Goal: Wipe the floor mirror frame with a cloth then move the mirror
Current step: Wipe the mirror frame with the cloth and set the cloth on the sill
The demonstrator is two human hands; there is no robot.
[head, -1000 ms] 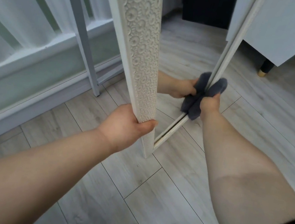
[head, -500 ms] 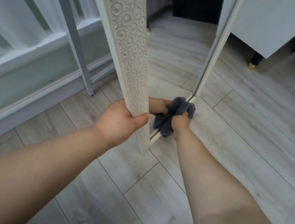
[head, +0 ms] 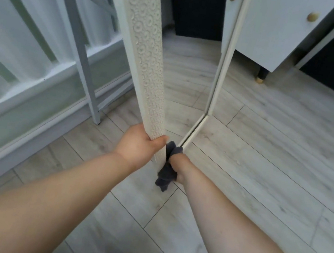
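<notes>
Just right of the left hand [head: 140,144], which is clamped around the tall white embossed mirror frame [head: 143,58], the dark grey cloth [head: 165,175] is held bunched in the right hand [head: 177,166] against the upright frame's bottom corner.

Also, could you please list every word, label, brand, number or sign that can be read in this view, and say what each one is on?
None: no readable text shows anywhere in this view.
The mirror frame carries only an embossed ring pattern, not letters.
The dark cloth in the right hand shows no tag or print.
The white cabinet has plain gold knobs and no label.
</notes>
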